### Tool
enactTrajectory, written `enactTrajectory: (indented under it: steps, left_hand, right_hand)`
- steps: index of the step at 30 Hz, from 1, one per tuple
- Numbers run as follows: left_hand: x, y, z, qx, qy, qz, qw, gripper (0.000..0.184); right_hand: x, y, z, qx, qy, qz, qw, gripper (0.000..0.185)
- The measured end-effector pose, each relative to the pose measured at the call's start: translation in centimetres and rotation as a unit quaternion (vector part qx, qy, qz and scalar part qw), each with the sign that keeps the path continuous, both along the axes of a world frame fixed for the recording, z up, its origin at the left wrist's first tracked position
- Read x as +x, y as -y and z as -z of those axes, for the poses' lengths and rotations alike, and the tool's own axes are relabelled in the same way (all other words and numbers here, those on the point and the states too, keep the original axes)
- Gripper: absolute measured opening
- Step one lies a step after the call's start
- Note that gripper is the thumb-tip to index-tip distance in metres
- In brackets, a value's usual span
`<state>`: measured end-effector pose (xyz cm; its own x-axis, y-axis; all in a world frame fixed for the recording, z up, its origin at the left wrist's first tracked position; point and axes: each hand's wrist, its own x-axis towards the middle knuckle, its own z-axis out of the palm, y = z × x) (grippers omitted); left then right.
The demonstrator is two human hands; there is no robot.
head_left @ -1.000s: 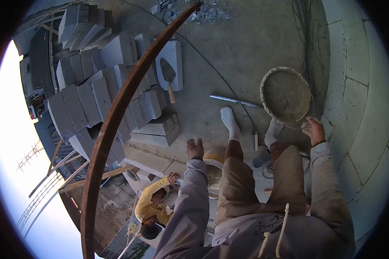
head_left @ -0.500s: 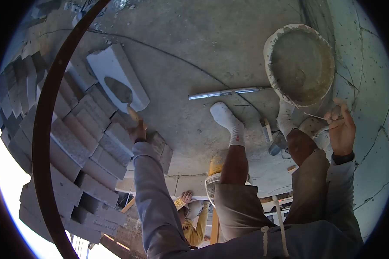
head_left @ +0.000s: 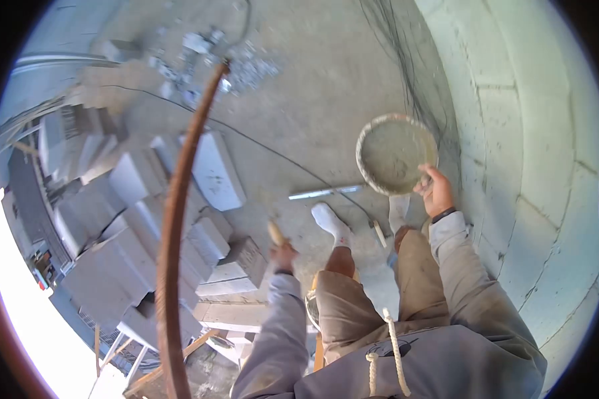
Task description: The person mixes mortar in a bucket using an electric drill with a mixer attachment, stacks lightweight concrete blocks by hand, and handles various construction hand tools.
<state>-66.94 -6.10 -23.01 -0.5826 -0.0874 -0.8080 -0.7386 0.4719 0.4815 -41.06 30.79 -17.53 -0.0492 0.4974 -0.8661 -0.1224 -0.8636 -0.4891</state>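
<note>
The grey concrete floor (head_left: 313, 80) carries a scatter of pale rubble (head_left: 253, 70) at the far end and loose wires (head_left: 399, 60) along the right. A round bucket (head_left: 361, 156) of grey mix stands near the right wall (head_left: 532, 153). A dark cable (head_left: 266, 143) runs slantwise across the floor, crossing a straight metal bar (head_left: 319, 193). A small wooden-handled tool (head_left: 379, 234) lies near the cable's lower end, and stacked blocks (head_left: 113, 266) fill the left side.
</note>
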Motion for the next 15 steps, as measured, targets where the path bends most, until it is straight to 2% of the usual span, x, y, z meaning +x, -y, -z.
enactTrajectory:
  steps: [1,2,4,7,10,12,15]
  left_hand:
    - [2.7,-4.3,-5.5,-0.029,0.014,0.011,0.999,0.011]
    - [4.9,-7.0,-9.8,0.035,0.004,0.002,0.999,0.012]
    - [6.3,-9.6,-13.2,0.016,0.03,0.083,0.996,0.016]
    - [8.1,-15.7,-20.1,0.054,0.025,0.161,0.985,0.017]
    - [4.2,-19.0,-22.6,0.127,-0.183,0.295,0.929,0.032]
    - [-1.2,-22.4,-26.5,0.073,-0.158,0.378,0.909,0.034]
    - [-7.3,-26.7,-27.8,0.126,-0.135,0.283,0.941,0.032]
  right_hand:
    - [0.1,-0.4,1.0,-0.039,0.03,0.01,0.999,0.031]
    - [-0.1,-1.2,1.5,-0.075,0.061,0.019,0.995,0.03]
    - [-0.4,-1.5,1.0,-0.101,0.038,0.061,0.992,0.028]
    - [-2.1,-2.4,-1.5,-0.074,0.086,0.064,0.991,0.024]
    - [-2.3,-4.7,-3.0,-0.088,0.086,0.075,0.989,0.027]
    - [-1.6,-7.4,-6.0,-0.103,0.08,0.075,0.989,0.031]
    - [-3.9,-11.8,-10.8,-0.143,0.151,0.111,0.972,0.032]
